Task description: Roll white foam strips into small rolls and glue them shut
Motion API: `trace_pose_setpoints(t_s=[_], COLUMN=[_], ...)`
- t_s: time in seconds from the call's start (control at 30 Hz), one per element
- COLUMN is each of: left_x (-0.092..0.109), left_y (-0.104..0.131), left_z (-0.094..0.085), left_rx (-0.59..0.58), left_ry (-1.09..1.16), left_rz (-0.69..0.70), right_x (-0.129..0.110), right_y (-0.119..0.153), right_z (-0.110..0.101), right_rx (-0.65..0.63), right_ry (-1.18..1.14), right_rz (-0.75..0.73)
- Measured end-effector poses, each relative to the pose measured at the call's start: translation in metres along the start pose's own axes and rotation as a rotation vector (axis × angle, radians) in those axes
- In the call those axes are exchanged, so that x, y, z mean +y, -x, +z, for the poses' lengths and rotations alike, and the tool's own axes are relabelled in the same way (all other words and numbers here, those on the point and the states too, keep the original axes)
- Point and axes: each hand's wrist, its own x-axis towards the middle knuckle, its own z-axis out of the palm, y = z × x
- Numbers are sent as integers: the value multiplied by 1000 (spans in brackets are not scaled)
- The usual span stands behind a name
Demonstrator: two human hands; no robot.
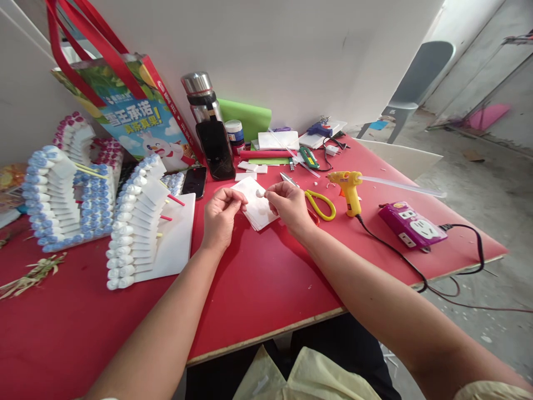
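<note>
The right hand (287,201) pinched a white piece (260,193) over papers (259,219) inside the table's (266,283) near edge; the left hand (222,216) was closed, any hold unclear. Toward the far edge, capped bottle (207,114) and jar (234,133) hid their contents.

Bold white Chinese characters "雪王承诺" front colorful shopping bag (137,119), yellow line "真茶真果!" beneath. Lettering down bag's red side panel (171,105) too small to read; print on purple power box (397,222) likewise illegible.
</note>
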Motion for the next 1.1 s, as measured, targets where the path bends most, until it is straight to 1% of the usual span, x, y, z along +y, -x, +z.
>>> trace_pose_setpoints(t_s=[0.07, 0.17, 0.33, 0.4, 0.47, 0.53, 0.67, 0.73, 0.8, 0.83, 0.87, 0.9, 0.93, 0.97, 1.0, 1.03, 1.1], left_x=[2, 4, 0, -1, -1, 0, 3, 3, 1, 1, 0, 0, -1, -1, 0, 0, 2], left_y=[0, 1, 3, 3, 4, 4, 3, 2, 0, 0, -1, -2, -2, -2, -2, -2, -2], left_z=[0, 2, 5, 5, 5, 6, 9, 8, 5, 3, 1, 0, -1, -2, -2, -2, 0], left_rx=[15, -22, -87, -91, -97, -103, -74, -51, -27, -15, -3, 7, 14, 18, 17, 15, 3], left_ry=[-75, -146, -186, -215, -216, -152, 90, 200, 279, 306, 325, 340, 352, 362, 374, 387, 413], left_rz=[42, 61, 28, 17, -13, -71, -204, -255, -301, -326, -350, -372, -390, -402, -411, -419, -435], right_x=[2, 3, -4, -8, -10, -10, -6, -10, -22, -30, -39, -48, -56, -61, -64, -65, -60], right_y=[0, 1, 8, 12, 14, 14, 12, 11, 10, 9, 9, 9, 8, 8, 9, 9, 10], right_z=[0, 1, 2, 1, 1, 2, 3, 2, -3, -7, -13, -19, -26, -34, -42, -49, -62], right_rx=[-6, -16, -52, -61, -80, -101, -156, -210, -214, -181, -129, -111, -136, -167, -182, -204, -267], right_ry=[41, 146, 276, 292, 283, 238, 91, 107, 269, 406, 604, 852, 1094, 1295, 1443, 1546, 1651], right_rz=[-24, -83, -189, -232, -233, -183, -73, -50, -81, -122, -175, -208, -203, -159, -93, -51, -17])
